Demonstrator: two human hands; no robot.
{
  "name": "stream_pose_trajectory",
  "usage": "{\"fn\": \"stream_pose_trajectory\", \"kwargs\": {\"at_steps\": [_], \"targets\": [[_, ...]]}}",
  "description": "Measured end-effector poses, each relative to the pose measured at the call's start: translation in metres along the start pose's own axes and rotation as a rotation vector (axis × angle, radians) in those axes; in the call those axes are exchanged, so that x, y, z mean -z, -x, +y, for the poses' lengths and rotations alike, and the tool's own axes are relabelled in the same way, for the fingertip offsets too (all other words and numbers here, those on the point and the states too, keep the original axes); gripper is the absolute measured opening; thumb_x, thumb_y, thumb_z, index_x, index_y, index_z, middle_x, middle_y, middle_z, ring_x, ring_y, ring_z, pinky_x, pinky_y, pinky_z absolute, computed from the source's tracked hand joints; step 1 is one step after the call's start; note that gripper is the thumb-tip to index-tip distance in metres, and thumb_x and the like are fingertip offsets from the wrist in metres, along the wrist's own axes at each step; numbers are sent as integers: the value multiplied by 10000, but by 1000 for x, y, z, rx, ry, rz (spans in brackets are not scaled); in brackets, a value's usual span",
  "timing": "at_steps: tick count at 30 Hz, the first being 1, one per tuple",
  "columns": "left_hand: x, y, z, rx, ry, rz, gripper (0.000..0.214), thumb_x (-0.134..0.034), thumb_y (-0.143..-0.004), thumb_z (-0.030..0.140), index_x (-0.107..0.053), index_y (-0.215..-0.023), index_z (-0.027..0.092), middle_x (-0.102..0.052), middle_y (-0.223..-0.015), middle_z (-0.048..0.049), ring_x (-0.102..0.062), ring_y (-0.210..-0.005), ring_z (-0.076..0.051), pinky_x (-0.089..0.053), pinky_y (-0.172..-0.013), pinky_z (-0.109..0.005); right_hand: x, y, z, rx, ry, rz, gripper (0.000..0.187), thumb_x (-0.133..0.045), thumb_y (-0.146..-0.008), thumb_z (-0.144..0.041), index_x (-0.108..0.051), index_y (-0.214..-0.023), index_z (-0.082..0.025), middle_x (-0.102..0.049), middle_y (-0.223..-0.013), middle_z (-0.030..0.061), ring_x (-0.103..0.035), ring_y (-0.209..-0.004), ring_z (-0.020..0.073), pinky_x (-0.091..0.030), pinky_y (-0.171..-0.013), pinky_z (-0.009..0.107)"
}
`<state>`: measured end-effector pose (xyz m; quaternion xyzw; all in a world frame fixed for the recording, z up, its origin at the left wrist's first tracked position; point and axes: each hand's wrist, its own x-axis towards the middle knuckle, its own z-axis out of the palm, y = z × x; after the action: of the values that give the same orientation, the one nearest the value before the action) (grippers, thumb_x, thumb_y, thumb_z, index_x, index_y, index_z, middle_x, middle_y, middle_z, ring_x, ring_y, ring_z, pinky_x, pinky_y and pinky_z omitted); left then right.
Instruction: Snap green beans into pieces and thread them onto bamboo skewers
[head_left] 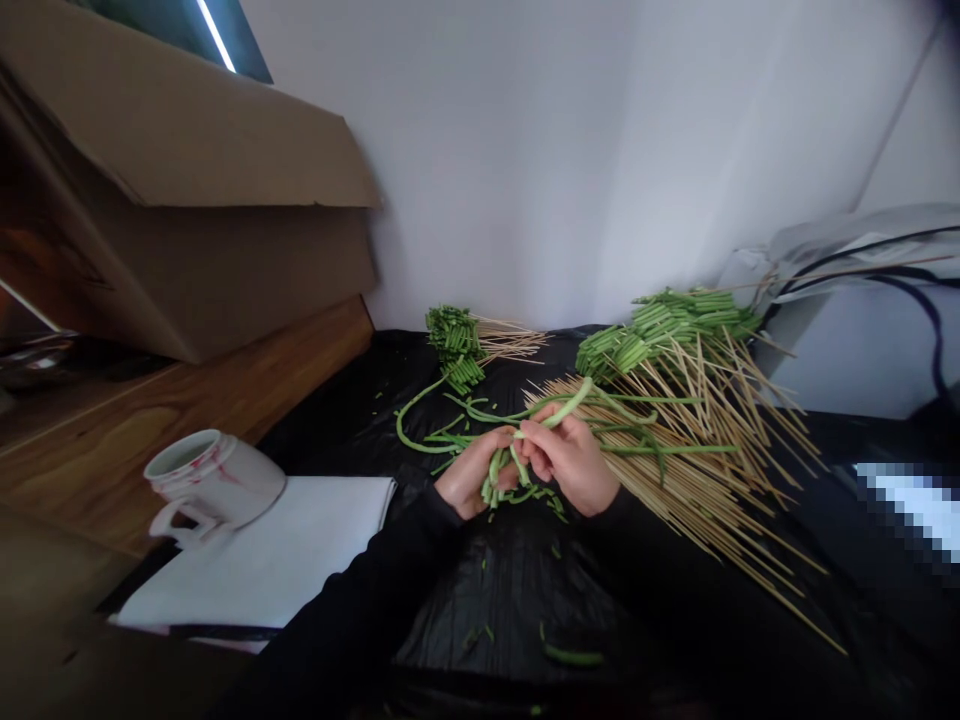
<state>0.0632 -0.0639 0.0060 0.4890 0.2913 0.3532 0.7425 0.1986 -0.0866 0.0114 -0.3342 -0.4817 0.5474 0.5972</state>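
Both hands meet over a black plastic sheet (517, 580). My left hand (474, 472) is closed on a small bunch of short green bean pieces (496, 480). My right hand (571, 458) pinches a long green bean (570, 405) that bends up past its fingers. More long beans (450, 425) lie loose just behind the hands. A spread of bare bamboo skewers (720, 470) lies to the right. Finished skewers of folded bean pieces sit in two piles, one at the back centre (456, 345) and a bigger one at the back right (667, 325).
A white mug with red marks (214, 480) stands at the left on a white board (292, 550). A large cardboard box (187, 200) leans on a wooden surface (180, 410) at the left. Black cables and a grey cover (862, 270) are at the right. Bean scraps (570, 655) dot the sheet.
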Motion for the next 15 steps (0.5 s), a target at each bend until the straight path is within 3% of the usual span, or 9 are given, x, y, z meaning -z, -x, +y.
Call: {"fn": "stream_pose_trajectory", "kwargs": {"at_steps": [3,6,11,13,15], "targets": [[2,2,3,102,164,-186,158,-473,-795,262,-521,-701,144,-400,-542,60,-193,-334,-20,-160,-334,-172,-4,1,-4,-72,-120,-12,269,-691,-748,-365,-482,-696,-204,-526,-503,-71,-363,-335,38,-213,-312,172],[5,5,5,97,248,-232,122,-491,-754,237,-486,-666,152,-394,-563,51,-186,-331,-18,-147,-316,-172,-4,0,-11,-115,-178,-23,282,-693,-722,-349,-462,-650,-204,-476,-482,-79,-302,-330,28,-167,-316,181],[14,9,20,-123,346,-35,234,-516,-721,212,-325,-589,187,-308,-564,57,-209,-373,-38,-178,-335,-161,27,-13,-24,-78,-227,118,365,-703,-672,-347,-365,-610,-224,-357,-455,-109,-178,-358,30,-110,-333,196],[17,8,24,-198,265,46,182,-527,-750,222,-401,-628,175,-377,-601,50,-202,-384,-33,-185,-353,-165,39,-17,-25,-68,-222,153,343,-729,-663,-351,-412,-643,-221,-401,-477,-101,-209,-372,35,-115,-344,198],[16,7,23,-244,49,115,113,-531,-805,256,-537,-750,157,-498,-669,24,-255,-404,-39,-219,-385,-177,43,-18,-21,-72,-214,160,327,-756,-657,-358,-464,-672,-213,-445,-504,-90,-263,-388,38,-146,-359,200]]}}
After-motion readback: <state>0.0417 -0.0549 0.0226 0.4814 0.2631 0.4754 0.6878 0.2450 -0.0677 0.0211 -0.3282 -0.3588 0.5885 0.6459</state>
